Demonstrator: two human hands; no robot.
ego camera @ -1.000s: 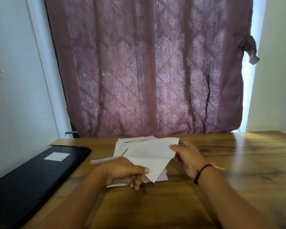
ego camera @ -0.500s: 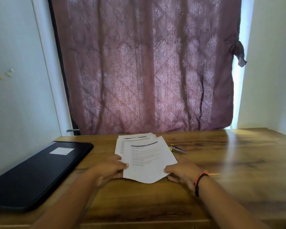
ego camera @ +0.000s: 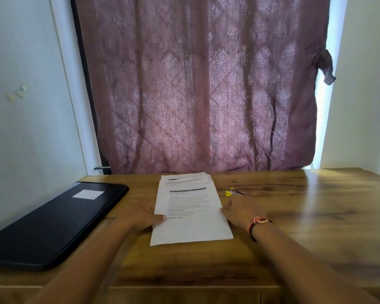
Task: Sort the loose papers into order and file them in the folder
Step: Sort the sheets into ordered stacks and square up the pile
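Observation:
A stack of white printed papers (ego camera: 190, 212) lies flat in the middle of the wooden desk (ego camera: 305, 216), its sheets slightly fanned at the far end. My left hand (ego camera: 140, 218) rests at the stack's left edge, thumb on the top sheet. At the right edge, my right hand (ego camera: 239, 210) touches the top sheet with its fingertips; a red and black band circles that wrist. A closed black folder (ego camera: 53, 222) with a white label lies on the desk to the left, apart from both hands.
A small yellow clip-like object (ego camera: 230, 192) lies just right of the papers, beyond my right hand. A mauve patterned curtain (ego camera: 195, 84) hangs behind the desk. A white wall runs along the left side. The desk's front edge is close to me.
The top sheet, lifted and folded in my hands a second ago, now lies flat and squared on the stack. Both hands have moved down to its side edges.

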